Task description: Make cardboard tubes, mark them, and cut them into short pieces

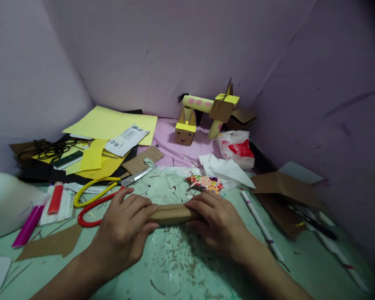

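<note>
Cardboard piece [173,213], one, brown, folded long and narrow; held level just above the tabletop [134,287], near the middle of its front edge. Left hand [125,223]: grasping the piece's left end, thumb below. Right hand [217,223]: grasping its right end, fingers over the top. Scissors [133,180], one pair, red and yellow handles; beside the left hand, toward the left edge. Yellow sheet [112,123], one; far left corner. Eared cardboard box [184,135], one; by the far edge. White pen [262,227], one; toward the right edge.
</note>
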A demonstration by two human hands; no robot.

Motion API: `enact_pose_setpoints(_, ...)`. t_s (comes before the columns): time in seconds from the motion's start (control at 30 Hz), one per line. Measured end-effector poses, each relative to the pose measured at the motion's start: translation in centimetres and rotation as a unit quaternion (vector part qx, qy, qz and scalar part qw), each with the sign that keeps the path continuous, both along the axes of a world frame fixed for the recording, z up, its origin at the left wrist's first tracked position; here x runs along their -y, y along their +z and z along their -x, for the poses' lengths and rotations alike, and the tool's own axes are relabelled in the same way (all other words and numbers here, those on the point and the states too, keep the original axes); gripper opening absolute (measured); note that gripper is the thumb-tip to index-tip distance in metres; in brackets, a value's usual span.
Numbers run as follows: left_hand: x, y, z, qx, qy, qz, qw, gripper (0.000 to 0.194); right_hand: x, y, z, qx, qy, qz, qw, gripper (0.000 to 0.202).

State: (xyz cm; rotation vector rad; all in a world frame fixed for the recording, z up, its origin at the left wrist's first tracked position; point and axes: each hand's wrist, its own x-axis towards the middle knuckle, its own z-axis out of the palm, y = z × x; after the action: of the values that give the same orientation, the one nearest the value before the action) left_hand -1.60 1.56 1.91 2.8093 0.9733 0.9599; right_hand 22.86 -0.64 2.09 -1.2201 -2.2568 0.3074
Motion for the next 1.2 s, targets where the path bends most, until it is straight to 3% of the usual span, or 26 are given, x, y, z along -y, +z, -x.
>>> enact_pose_setpoints(0.13, -0.1, -0.1, 0.0, 0.018, -0.008, -0.007, 1.0, 0.02, 0.1, -0.2, 0.0, -0.011, -0.003, -0.021, 1.0, 0.018)
enact_pose_setpoints(0.33, -0.2, -0.3, -0.1, 0.006, -0.01, -0.017, 1.0, 0.02, 0.1, 0.0, 0.1, -0.053, -0.023, 0.04, 0.998, 0.027)
enact_pose_setpoints(0.7, -0.7, -0.2, -0.1, 0.009, -0.014, 0.004, 1.0, 0.014, 0.1, 0.2, -0.4, -0.081, -0.045, 0.09, 0.992, 0.026)
enact_pose_setpoints(0.9, -0.5, -0.3, 0.3, 0.004, 0.013, 0.035, 0.999, 0.019, 0.2, 0.4, -0.6, -0.058, -0.05, 0.075, 0.994, 0.024)
enact_pose_setpoints(1.2, -0.3, 0.5, 1.5, -0.038, -0.015, 0.106, 0.994, 0.025, 0.9, 1.7, -0.6, 0.006, -0.046, 0.047, 0.998, 0.028)
